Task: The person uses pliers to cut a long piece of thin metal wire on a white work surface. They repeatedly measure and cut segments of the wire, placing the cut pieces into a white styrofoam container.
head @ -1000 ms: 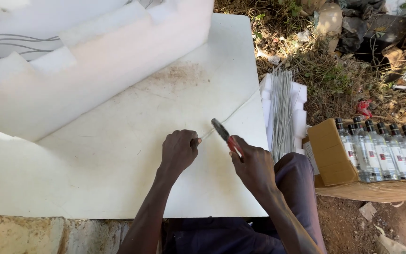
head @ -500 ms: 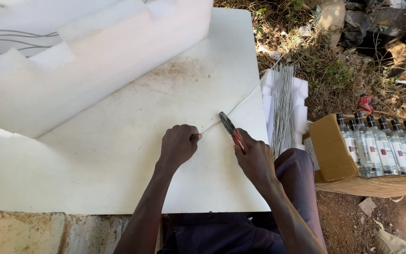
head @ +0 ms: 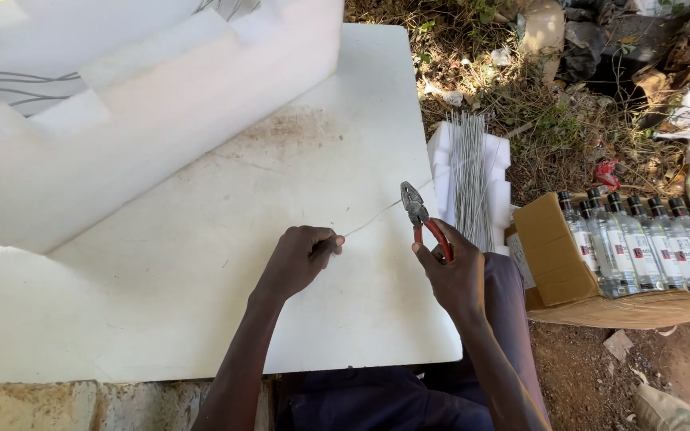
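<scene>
Head view: right hand (head: pixel 453 275) has lifted red-handled steel pliers (head: pixel 421 217) off thin grey wire (head: pixel 381 214), left-hand fingers (head: pixel 321 243) still pinching it on white counter (head: pixel 201 263).

Bright, even daylight with soft shadows only; the white foam surface (head: pixel 201 263) is nearly blown out at upper left. Focus is sharp throughout, with slight wide-angle bending toward the edges.

Left hand (head: pixel 301 257) fisted, fingertips pinched — right hand (head: pixel 450 271) curled in closed grip, both forearms extended forward.
</scene>
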